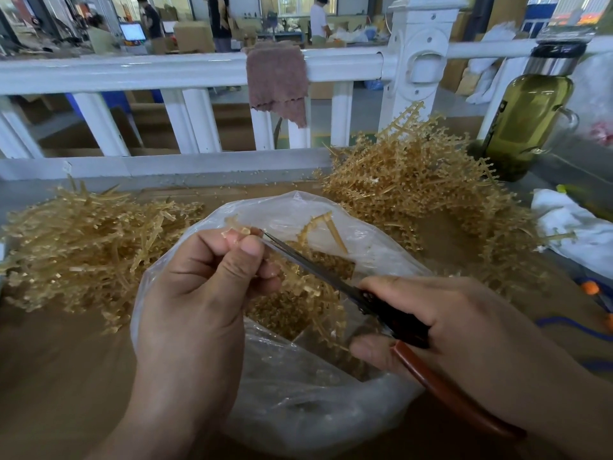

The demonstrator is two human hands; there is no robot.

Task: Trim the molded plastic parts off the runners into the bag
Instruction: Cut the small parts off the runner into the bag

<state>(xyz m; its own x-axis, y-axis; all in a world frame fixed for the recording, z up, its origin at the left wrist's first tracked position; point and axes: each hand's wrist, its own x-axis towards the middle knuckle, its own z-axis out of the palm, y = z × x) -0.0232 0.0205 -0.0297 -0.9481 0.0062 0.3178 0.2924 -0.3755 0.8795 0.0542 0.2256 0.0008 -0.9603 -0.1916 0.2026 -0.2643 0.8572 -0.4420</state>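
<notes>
My left hand (205, 287) pinches a short amber plastic runner (237, 231) between thumb and fingers, over the open mouth of a clear plastic bag (298, 403). My right hand (441, 327) grips the handles of a pair of scissors (318, 268) with dark blades and red-brown grips. The blade tips reach up to the runner at my left fingertips. Inside the bag lie many small amber cut parts (295, 310), and another runner piece (323, 227) stands up in it.
A heap of stripped runners (86, 247) lies at left, a heap of untrimmed runners with parts (421, 190) at right. A white railing (185, 71) with a brown cloth (277, 81) runs behind. A green bottle (527, 114) and white cloth (570, 227) sit at right.
</notes>
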